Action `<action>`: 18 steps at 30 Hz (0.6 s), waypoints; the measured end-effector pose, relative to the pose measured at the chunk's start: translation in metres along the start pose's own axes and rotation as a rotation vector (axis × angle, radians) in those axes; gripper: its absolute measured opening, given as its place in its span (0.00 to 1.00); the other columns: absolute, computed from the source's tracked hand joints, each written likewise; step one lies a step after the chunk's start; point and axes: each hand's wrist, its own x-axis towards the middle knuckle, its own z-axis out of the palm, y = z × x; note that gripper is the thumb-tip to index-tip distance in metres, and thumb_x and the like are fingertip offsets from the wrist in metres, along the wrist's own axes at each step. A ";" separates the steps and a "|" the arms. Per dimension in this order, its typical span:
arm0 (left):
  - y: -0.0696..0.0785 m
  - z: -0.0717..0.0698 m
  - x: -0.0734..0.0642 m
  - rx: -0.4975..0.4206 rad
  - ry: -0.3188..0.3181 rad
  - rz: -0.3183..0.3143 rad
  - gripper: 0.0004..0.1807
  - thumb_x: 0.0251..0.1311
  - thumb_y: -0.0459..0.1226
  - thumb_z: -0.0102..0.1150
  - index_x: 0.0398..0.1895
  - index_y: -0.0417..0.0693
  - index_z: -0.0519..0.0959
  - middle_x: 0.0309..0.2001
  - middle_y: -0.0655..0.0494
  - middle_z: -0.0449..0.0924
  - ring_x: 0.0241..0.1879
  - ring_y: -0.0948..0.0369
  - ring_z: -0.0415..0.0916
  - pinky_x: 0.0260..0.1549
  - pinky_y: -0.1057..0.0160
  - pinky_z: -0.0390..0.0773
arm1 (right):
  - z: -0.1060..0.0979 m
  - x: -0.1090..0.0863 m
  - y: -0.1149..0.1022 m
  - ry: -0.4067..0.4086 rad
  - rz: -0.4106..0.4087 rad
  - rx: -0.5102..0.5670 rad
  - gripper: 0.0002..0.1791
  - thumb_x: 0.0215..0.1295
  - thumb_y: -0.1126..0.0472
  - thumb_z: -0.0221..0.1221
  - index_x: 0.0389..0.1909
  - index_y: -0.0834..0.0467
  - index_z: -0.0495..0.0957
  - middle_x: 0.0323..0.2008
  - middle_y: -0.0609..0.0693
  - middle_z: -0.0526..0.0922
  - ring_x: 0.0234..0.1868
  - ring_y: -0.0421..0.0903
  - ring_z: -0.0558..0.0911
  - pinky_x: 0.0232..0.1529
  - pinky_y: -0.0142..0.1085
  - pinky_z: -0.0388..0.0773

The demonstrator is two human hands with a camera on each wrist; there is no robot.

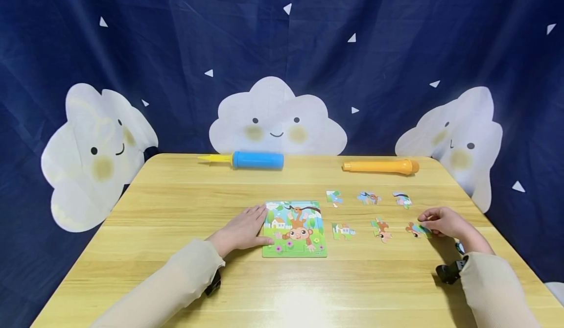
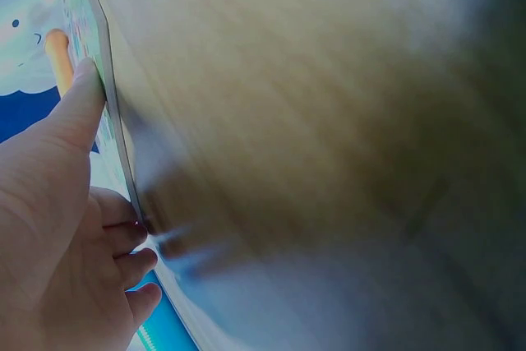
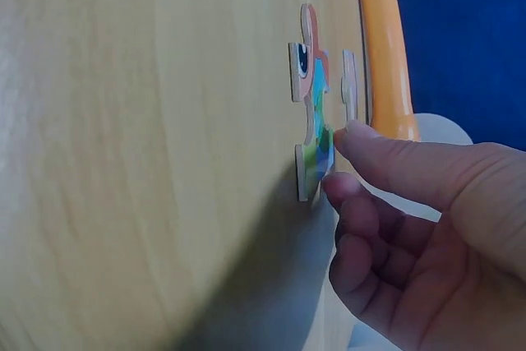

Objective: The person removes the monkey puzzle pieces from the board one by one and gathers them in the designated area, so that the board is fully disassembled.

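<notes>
A square puzzle board (image 1: pixel 295 230) with a monkey picture lies on the table. My left hand (image 1: pixel 244 228) rests along its left side, fingers extended, with the thumb on the board near its lower left. In the left wrist view, the thumb (image 2: pixel 82 104) touches the board by its edge. At the right, my right hand (image 1: pixel 446 222) pinches the end of a puzzle piece (image 3: pixel 314 96) between thumb and curled fingers. That piece shows part of the monkey's face with an eye and seems to lie flat on the table.
Several loose pieces lie in two rows right of the board, among them a house piece (image 1: pixel 341 230) and a monkey-face piece (image 1: pixel 383 232). A blue pump (image 1: pixel 257 160) with a yellow nozzle and an orange toy microphone (image 1: pixel 379 167) lie along the table's back edge.
</notes>
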 end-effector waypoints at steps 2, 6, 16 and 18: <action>0.000 0.000 0.000 0.000 0.000 0.000 0.47 0.59 0.61 0.47 0.67 0.31 0.53 0.69 0.38 0.48 0.68 0.46 0.45 0.65 0.52 0.47 | 0.000 0.001 -0.002 0.010 -0.008 -0.008 0.10 0.64 0.69 0.52 0.39 0.74 0.73 0.19 0.47 0.68 0.19 0.42 0.67 0.19 0.33 0.68; 0.000 0.000 0.000 -0.002 -0.008 -0.008 0.48 0.59 0.61 0.47 0.68 0.31 0.53 0.69 0.38 0.47 0.68 0.47 0.45 0.65 0.53 0.46 | 0.003 0.004 -0.015 0.040 -0.069 -0.014 0.14 0.65 0.67 0.53 0.45 0.74 0.71 0.20 0.50 0.70 0.19 0.43 0.68 0.18 0.34 0.69; 0.000 -0.002 0.000 -0.022 -0.012 -0.019 0.48 0.58 0.62 0.48 0.68 0.32 0.53 0.69 0.39 0.48 0.68 0.47 0.44 0.65 0.54 0.45 | 0.033 0.014 -0.088 0.080 -0.290 -0.002 0.17 0.65 0.63 0.55 0.48 0.71 0.73 0.31 0.58 0.76 0.24 0.50 0.74 0.23 0.39 0.75; -0.001 -0.001 0.000 -0.029 -0.007 -0.011 0.48 0.58 0.62 0.47 0.68 0.32 0.53 0.69 0.39 0.47 0.68 0.48 0.43 0.65 0.54 0.45 | 0.042 0.017 -0.102 0.063 -0.323 0.000 0.16 0.65 0.63 0.55 0.48 0.70 0.74 0.32 0.56 0.77 0.25 0.51 0.74 0.23 0.39 0.75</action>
